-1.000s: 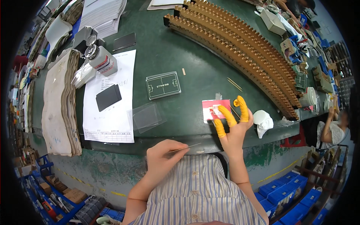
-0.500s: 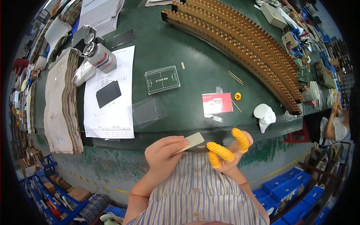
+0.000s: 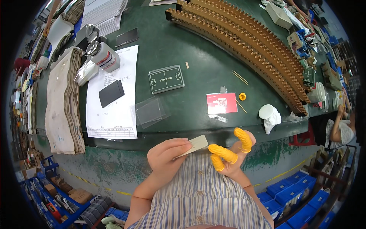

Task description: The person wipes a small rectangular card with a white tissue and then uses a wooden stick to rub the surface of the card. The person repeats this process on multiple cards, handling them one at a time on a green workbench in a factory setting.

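My left hand [image 3: 166, 156] grips a thin pale cream rectangular plate [image 3: 199, 142] between thumb and fingers, just off the table's near edge. To its right, my right hand [image 3: 232, 152] wears yellow finger cots on several fingers; the fingers are apart with nothing between them, and one fingertip is close to the plate's right end. Beyond the hands, a pink-red card [image 3: 223, 104] lies on the green table, beside a loose yellow finger cot [image 3: 242, 96]. A dark green plate with a white pitch pattern [image 3: 166, 79] rests farther back, near clear plastic sheets [image 3: 150, 112].
Curved wooden slotted racks [image 3: 244, 49] span the far right. A white cloth wad [image 3: 270, 118] and thin wooden sticks [image 3: 240, 77] lie at right. On the left are a printed sheet [image 3: 110, 124], dark plates [image 3: 111, 94], a metal-topped bottle [image 3: 105, 57] and stacked cloths [image 3: 61, 103].
My right hand has shifted slightly left, nearer the plate. My left hand keeps its grip on the plate. The tabletop things appear slightly displaced together in the view.
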